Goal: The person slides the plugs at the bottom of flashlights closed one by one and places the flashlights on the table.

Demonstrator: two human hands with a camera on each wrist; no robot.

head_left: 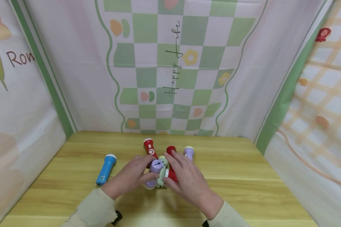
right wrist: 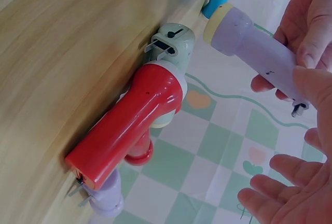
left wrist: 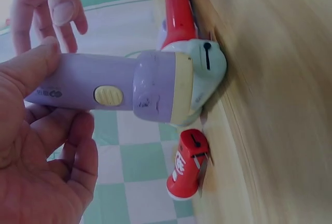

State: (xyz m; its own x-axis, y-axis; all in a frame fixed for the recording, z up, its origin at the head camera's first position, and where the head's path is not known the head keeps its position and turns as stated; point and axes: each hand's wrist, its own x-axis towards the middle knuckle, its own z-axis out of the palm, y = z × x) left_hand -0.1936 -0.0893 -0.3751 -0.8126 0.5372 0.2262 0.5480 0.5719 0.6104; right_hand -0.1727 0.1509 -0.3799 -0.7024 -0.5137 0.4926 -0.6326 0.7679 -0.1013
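Note:
A purple flashlight [left wrist: 78, 79] with a cream rim is in my left hand [head_left: 133, 175], pinched near its tail between thumb and fingers, lens end downward. Just to the right, my right hand [head_left: 191, 179] has its fingers loosely extended; in the right wrist view its thumb overlaps the flashlight's tail, and whether it touches I cannot tell. Below the hands a pale green flashlight [right wrist: 176, 40] lies on the table. Against it rests a red flashlight [right wrist: 129, 120] with a white rim. A second red flashlight [right wrist: 140, 149] shows partly behind that one.
On the wooden table [head_left: 230, 195], a blue flashlight [head_left: 106, 170] lies to the left. Farther back are a red flashlight with a white emblem [head_left: 149, 146] and another purple flashlight [head_left: 188, 152]. Patterned cloth [head_left: 170, 72] hangs behind the table and along both sides.

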